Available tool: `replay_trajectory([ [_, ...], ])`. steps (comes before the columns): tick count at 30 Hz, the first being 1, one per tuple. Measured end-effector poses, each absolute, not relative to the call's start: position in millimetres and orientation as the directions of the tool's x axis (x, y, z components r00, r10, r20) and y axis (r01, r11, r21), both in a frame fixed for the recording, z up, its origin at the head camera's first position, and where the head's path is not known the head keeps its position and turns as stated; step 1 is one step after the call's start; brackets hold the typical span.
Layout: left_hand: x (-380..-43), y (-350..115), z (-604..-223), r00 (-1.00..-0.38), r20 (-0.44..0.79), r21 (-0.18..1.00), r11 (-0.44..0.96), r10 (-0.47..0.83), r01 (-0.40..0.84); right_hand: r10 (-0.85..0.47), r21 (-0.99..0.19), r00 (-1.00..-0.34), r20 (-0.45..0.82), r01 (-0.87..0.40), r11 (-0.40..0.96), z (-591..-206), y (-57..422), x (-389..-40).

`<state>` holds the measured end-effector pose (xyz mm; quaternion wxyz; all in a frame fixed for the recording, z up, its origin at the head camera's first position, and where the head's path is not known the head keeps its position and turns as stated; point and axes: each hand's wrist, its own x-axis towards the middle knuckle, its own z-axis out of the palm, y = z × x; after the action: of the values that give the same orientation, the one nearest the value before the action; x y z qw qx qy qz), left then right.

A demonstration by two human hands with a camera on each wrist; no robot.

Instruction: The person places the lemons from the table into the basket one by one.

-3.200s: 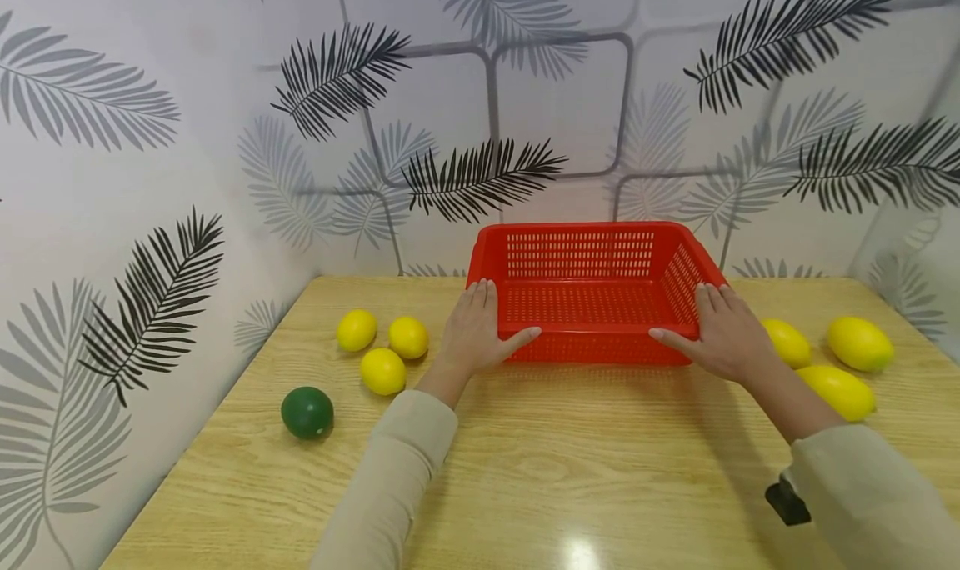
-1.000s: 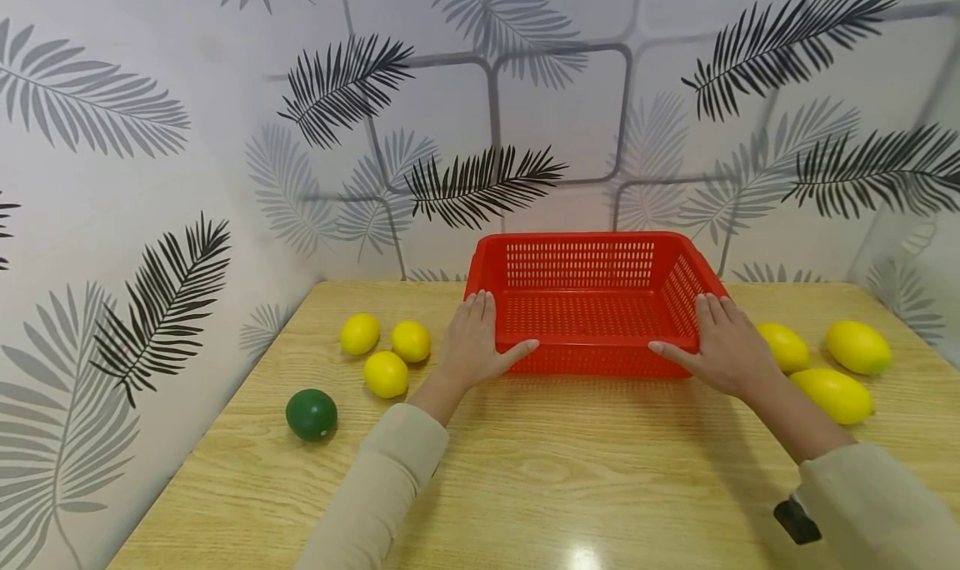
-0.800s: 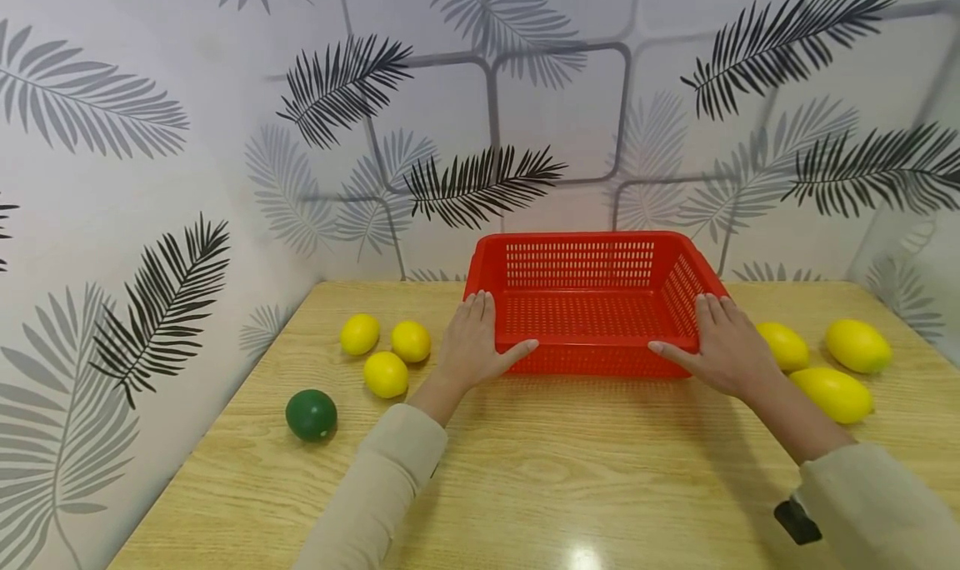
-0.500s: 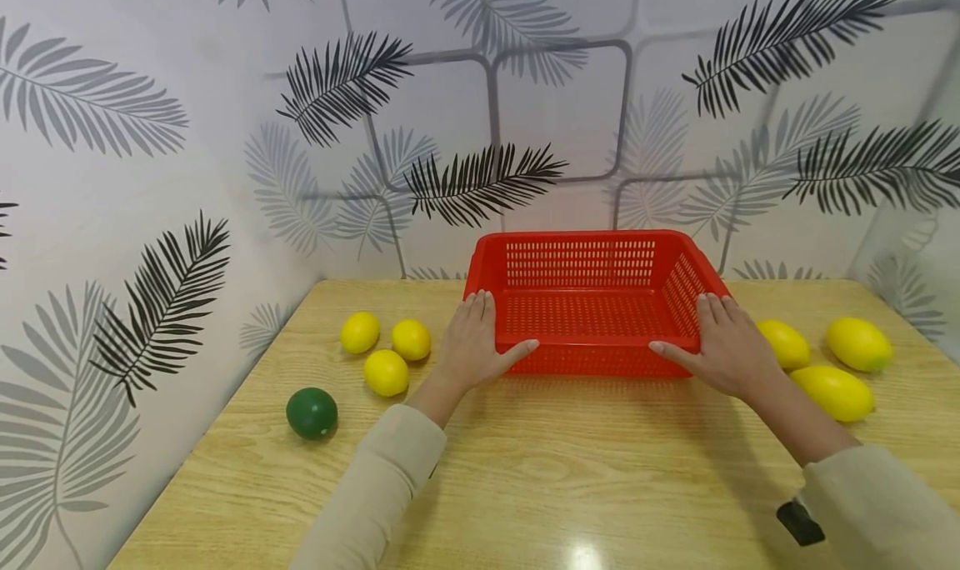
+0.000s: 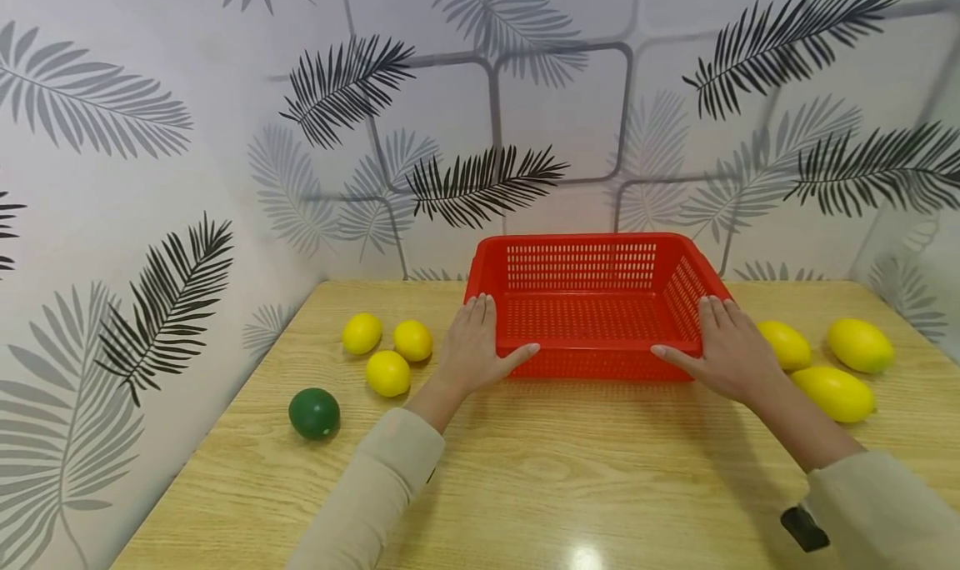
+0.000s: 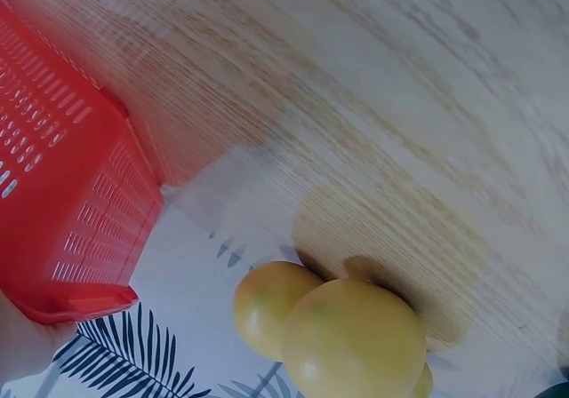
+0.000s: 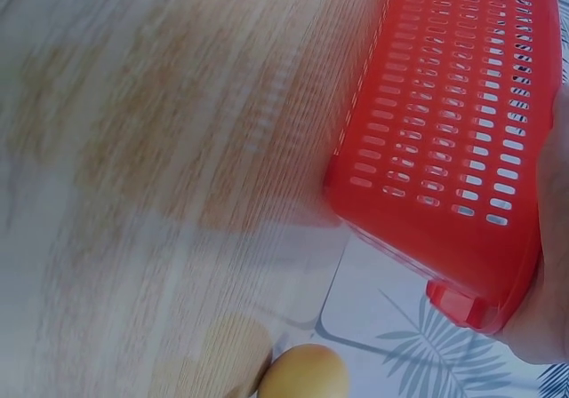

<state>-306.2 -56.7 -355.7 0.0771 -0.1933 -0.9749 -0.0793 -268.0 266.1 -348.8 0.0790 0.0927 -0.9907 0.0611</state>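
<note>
A red perforated plastic basket (image 5: 577, 320) stands near the back of the wooden table, with nothing in it. My left hand (image 5: 468, 349) holds its front left corner, thumb along the front rim and fingers over the side. At the front right corner, my right hand (image 5: 727, 349) grips in the same way. The left wrist view shows the basket's side wall (image 6: 98, 220), with part of the left hand (image 6: 27, 345) at the rim. In the right wrist view, the right hand (image 7: 542, 300) meets the rim above the slotted wall (image 7: 444, 123).
Three yellow lemon-like fruits (image 5: 387, 374) lie left of the basket, with a dark green egg-shaped fruit (image 5: 314, 413) nearer me. Right of it sit three larger, longer yellow fruits (image 5: 834, 393), close to my right forearm. A patterned wall (image 5: 555, 137) rises behind the table (image 5: 570, 470).
Since the earliest frame the basket has come slightly towards me, with both hands keeping their places on its corners. The fruits have stayed put; the head view has tilted a little.
</note>
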Motion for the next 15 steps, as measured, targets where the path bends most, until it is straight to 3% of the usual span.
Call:
replay_trajectory([
  [15, -302.1, -58.2, -357.6, -0.911, 0.198, 0.118, 0.914, 0.362, 0.389, -0.172, -0.1, -0.968, 0.183, -0.193, 0.976, -350.4, 264.7, -262.1],
])
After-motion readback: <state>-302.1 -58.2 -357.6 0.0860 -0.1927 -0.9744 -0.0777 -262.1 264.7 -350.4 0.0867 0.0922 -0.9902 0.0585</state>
